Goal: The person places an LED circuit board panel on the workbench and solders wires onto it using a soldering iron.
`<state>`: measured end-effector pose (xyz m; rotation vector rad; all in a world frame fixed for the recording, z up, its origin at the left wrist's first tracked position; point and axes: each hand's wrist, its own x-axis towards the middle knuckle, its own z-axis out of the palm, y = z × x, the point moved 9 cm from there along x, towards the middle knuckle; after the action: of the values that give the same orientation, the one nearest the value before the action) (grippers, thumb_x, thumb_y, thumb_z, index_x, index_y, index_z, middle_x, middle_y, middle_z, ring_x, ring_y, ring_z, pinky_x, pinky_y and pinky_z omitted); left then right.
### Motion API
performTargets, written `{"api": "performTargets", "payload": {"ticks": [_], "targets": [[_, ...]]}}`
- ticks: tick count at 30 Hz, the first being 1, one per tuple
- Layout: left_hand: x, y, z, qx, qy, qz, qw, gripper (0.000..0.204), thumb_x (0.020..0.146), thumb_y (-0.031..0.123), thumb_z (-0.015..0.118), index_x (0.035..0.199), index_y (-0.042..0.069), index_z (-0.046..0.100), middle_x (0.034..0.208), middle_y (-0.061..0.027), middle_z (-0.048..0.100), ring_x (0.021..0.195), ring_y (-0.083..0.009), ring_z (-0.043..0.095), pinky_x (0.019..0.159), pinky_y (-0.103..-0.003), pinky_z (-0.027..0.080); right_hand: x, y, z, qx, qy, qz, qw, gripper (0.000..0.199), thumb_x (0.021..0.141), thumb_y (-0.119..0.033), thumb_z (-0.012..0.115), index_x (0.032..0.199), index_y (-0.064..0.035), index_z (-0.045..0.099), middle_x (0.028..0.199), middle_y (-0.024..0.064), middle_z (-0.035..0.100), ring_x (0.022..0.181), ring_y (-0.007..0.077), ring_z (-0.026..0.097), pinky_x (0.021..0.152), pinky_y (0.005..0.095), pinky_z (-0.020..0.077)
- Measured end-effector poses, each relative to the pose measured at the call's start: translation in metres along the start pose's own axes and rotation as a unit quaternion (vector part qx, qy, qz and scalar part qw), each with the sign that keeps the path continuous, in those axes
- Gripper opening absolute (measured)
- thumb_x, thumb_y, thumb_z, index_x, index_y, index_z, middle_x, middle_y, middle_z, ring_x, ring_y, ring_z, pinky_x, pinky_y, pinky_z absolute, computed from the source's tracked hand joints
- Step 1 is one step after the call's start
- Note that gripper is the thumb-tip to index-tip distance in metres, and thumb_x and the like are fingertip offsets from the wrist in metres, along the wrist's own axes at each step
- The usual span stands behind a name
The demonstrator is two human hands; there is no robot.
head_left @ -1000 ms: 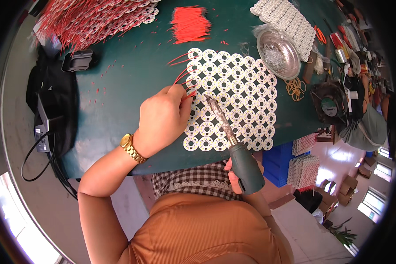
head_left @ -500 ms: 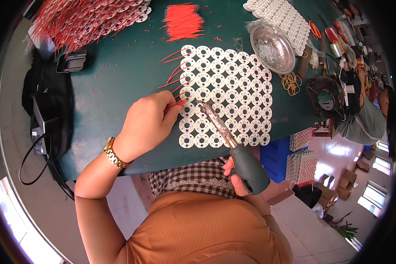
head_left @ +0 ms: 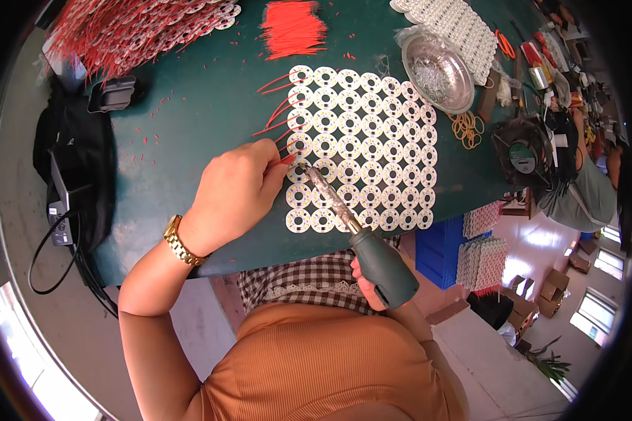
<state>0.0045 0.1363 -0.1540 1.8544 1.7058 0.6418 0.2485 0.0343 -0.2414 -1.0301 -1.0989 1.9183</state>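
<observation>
A sheet of small round white circuit boards (head_left: pixel 357 125), each with a centre hole, lies on the dark green table. My left hand (head_left: pixel 239 184) is closed in a pinch at the left edge of the sheet, with a red wire (head_left: pixel 288 159) showing at its fingertips. My right hand (head_left: pixel 366 286) grips a soldering iron (head_left: pixel 386 266) by its dark green handle, mostly hidden behind it. The iron's tip rests at or just above a board in the leftmost column, close to the left fingertips. Several red wires stick out leftward from the boards higher in that column.
A bundle of red wires (head_left: pixel 293 29) lies at the far side. Wired boards (head_left: pixel 147 35) are heaped far left. Beyond the sheet's right corner are a metal bowl (head_left: pixel 437 74), rubber bands (head_left: pixel 467 130), more white boards (head_left: pixel 449 31) and a black fan (head_left: pixel 523 154). A person (head_left: pixel 588 189) sits at right.
The soldering iron has moved left with my right hand, its tip going from the second column to the leftmost boards near the left fingertips. My left hand stays nearly in place.
</observation>
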Motion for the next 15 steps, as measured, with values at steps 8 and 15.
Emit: {"api": "performTargets", "payload": {"ticks": [8, 15], "targets": [[0.000, 0.003, 0.000, 0.012, 0.019, 0.009, 1.000, 0.013, 0.082, 0.009, 0.064, 0.078, 0.001, 0.054, 0.069, -0.0168, 0.058, 0.062, -0.0351, 0.057, 0.055, -0.041, 0.043, -0.007, 0.038, -0.030, -0.166, 0.080, 0.213, 0.959, 0.046, 0.065, -0.026, 0.081, 0.099, -0.0023, 0.062, 0.082, 0.0097, 0.065, 0.064, 0.0261, 0.065, 0.055, 0.0322, 0.0513], [-0.001, 0.001, -0.001, 0.024, 0.021, 0.010, 0.999, 0.013, 0.082, 0.010, 0.064, 0.078, 0.002, 0.054, 0.067, -0.0164, 0.057, 0.061, -0.0347, 0.056, 0.055, -0.041, 0.043, 0.003, -0.057, 0.024, -0.439, 0.002, -0.247, 0.864, 0.047, 0.067, -0.025, 0.079, 0.103, -0.0009, 0.062, 0.083, 0.0105, 0.065, 0.066, 0.0258, 0.065, 0.057, 0.0313, 0.0516]]}}
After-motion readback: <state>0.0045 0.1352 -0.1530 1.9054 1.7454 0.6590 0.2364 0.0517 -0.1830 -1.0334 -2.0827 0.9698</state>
